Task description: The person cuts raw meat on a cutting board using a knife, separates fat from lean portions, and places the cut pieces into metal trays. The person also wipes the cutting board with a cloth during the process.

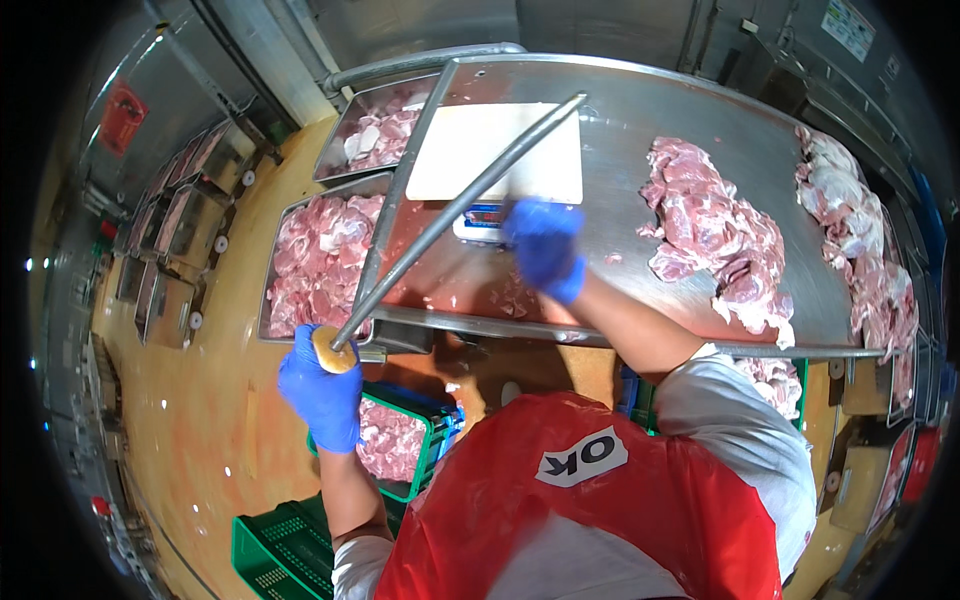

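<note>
My left hand (322, 390), in a blue glove, is wrapped round the pale yellow handle (337, 352) of a long grey sharpening steel (470, 195). The rod slants up and away to the right, over the metal worktable (610, 215) and a white cutting board (440, 150). My right hand (545, 245), also blue-gloved, is above the table just right of the rod. Motion smears its fingers, and whether it holds anything does not show. Beside it, partly behind the rod, is a small white and blue box-like device (480, 224) with a dark panel.
A pile of raw meat (715, 235) lies on the table's right half, with more meat (850, 230) along the right edge. Metal bins of meat (320, 250) stand at the left. Below are a green crate of meat (390, 440) and another green crate (285, 550).
</note>
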Demonstrator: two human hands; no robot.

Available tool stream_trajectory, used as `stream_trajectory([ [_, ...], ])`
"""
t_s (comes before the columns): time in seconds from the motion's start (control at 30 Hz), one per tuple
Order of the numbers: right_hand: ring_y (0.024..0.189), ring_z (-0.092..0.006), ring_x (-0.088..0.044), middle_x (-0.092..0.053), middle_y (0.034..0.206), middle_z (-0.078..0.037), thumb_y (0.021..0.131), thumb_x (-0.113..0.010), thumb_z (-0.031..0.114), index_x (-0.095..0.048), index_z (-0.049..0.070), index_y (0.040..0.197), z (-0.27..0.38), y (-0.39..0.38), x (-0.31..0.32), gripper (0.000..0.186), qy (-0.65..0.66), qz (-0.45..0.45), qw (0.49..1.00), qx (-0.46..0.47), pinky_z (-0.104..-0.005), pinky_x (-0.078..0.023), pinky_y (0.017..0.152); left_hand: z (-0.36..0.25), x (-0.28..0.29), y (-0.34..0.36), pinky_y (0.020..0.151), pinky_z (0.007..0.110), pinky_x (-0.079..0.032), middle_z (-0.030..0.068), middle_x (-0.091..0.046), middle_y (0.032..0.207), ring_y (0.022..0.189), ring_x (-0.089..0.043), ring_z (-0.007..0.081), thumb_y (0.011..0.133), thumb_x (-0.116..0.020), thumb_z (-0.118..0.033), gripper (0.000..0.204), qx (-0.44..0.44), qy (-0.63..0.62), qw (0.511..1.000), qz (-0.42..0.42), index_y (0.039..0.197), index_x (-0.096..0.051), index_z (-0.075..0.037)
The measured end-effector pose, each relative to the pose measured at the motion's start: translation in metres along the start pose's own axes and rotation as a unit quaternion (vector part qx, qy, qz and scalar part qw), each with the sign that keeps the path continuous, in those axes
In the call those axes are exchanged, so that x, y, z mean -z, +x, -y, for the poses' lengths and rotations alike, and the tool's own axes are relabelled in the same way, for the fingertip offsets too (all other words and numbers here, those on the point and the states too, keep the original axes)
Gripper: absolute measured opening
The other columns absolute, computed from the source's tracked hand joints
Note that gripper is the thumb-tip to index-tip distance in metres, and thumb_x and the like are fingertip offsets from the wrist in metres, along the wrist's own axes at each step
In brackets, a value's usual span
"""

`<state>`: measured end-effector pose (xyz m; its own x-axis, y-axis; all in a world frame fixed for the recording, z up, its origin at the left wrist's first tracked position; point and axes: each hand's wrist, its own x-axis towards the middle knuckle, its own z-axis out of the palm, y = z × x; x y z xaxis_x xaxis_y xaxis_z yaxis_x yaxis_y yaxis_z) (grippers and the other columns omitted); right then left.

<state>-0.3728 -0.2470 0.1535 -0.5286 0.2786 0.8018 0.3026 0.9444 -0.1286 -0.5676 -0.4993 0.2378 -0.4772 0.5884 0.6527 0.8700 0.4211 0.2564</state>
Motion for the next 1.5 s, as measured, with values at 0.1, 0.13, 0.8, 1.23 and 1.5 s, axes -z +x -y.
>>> stream_trajectory([
  [0.1,0.068,-0.027,-0.062,-0.062,0.078,-0.01,0.08,-0.062,0.008,-0.063,0.006,0.088,-0.003,-0.099,-0.036,0.007,-0.037,0.137,0.97,0.197,-0.0345,-0.051,0.058,0.01,-0.005,0.002,0.055,0.043,-0.048,0.0143,-0.063,0.068,0.062,-0.063,0.0359,0.071,-0.074,-0.013,0.018,0.013,-0.002,0.999,0.037,0.082,-0.06,-0.011],
  [0.13,0.068,-0.0262,-0.061,-0.061,0.075,-0.008,0.079,-0.062,0.007,-0.064,0.007,0.086,0.0,-0.104,-0.03,0.007,-0.048,0.12,0.964,0.231,-0.0329,-0.052,0.059,0.02,-0.008,-0.002,0.055,0.043,-0.048,0.0144,-0.063,0.068,0.063,-0.064,0.0359,0.072,-0.074,-0.014,0.017,0.008,0.003,0.999,0.042,0.082,-0.06,-0.011],
  [0.8,0.067,-0.0326,-0.061,-0.063,0.079,-0.017,0.092,-0.056,0.02,-0.066,0.001,0.098,0.099,-0.002,0.019,0.022,0.477,0.148,0.666,-0.554,-0.0403,-0.049,0.065,0.016,-0.105,-0.031,0.05,0.028,-0.043,0.0029,-0.056,0.069,0.055,-0.054,0.0135,0.075,-0.065,0.001,0.014,0.278,-0.517,0.547,0.597,0.089,-0.06,-0.002],
  [1.23,0.087,-0.0375,-0.052,-0.053,0.087,-0.019,0.077,-0.06,0.014,-0.058,0.001,0.091,-0.029,-0.16,0.014,0.02,-0.242,-0.081,0.92,-0.296,-0.0474,-0.044,0.076,0.011,-0.156,0.002,0.055,0.044,-0.045,0.014,-0.056,0.064,0.059,-0.058,0.0344,0.075,-0.068,-0.012,0.014,-0.227,-0.244,0.927,0.17,0.082,-0.057,-0.007],
  [1.5,0.055,-0.0266,-0.054,-0.053,0.068,-0.011,0.091,-0.052,0.008,-0.054,0.003,0.089,0.064,0.013,0.177,0.005,0.169,-0.483,0.794,-0.327,-0.0337,-0.043,0.049,-0.068,-0.118,0.078,0.058,0.047,-0.046,0.0169,-0.063,0.073,0.067,-0.062,0.0399,0.078,-0.068,-0.012,0.015,-0.301,-0.259,0.912,0.106,0.086,-0.056,-0.007],
])
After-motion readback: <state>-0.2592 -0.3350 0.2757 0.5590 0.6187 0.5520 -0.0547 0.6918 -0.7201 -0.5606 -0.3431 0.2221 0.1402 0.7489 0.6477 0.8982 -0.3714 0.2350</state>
